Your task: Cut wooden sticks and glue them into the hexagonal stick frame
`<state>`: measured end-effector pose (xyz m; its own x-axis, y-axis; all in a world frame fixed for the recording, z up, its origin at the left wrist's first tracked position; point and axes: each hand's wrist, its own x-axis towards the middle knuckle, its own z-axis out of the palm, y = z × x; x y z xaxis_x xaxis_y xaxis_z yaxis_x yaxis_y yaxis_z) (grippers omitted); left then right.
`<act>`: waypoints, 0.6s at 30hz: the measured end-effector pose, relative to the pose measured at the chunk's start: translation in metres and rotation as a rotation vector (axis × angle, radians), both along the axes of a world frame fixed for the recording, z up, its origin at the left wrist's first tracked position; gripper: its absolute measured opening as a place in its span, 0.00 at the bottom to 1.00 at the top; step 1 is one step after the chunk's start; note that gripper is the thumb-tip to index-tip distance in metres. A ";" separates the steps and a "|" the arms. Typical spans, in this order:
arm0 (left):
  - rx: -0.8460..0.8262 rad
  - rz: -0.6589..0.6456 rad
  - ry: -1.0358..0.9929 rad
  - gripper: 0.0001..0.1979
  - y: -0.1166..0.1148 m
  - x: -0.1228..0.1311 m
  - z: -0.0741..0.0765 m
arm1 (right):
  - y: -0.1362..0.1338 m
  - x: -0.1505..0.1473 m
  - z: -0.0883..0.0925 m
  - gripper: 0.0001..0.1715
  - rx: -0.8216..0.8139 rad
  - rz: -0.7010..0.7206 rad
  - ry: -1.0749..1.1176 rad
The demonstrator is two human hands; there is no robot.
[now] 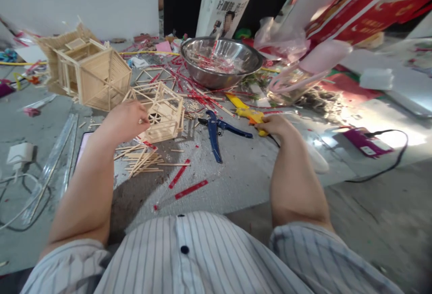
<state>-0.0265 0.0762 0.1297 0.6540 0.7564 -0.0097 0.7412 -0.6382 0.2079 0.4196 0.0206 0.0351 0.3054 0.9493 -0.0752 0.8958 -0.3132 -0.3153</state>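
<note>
My right hand (277, 126) is closed around a yellow hot glue gun (251, 114), whose nozzle points up and left. At the left edge of a small open frame of wooden sticks (165, 116), my left hand (126, 121) has its fingers pinched together. What they hold is too small to make out. Below that hand lies a loose pile of thin wooden sticks (143, 161). Between my hands rest blue-handled cutters (216, 132), their handles spread.
A larger wooden stick model (97, 71) stands at the back left. Behind the frame is a steel bowl (202, 78) with clear and red wrappers. Red strips (191, 189) lie in front. A charger (20, 154) with cables sits left, a purple box (366, 141) with a cord right.
</note>
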 end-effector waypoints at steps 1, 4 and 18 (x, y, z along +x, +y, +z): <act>0.042 0.021 -0.006 0.15 0.000 0.000 0.000 | -0.004 -0.003 0.003 0.17 -0.032 -0.048 0.078; 0.032 0.182 -0.211 0.14 0.000 0.000 0.000 | -0.015 -0.014 0.017 0.12 -0.049 -0.151 0.280; -0.243 0.455 -0.765 0.05 0.007 -0.013 -0.007 | 0.004 -0.106 0.072 0.15 0.538 -0.023 1.139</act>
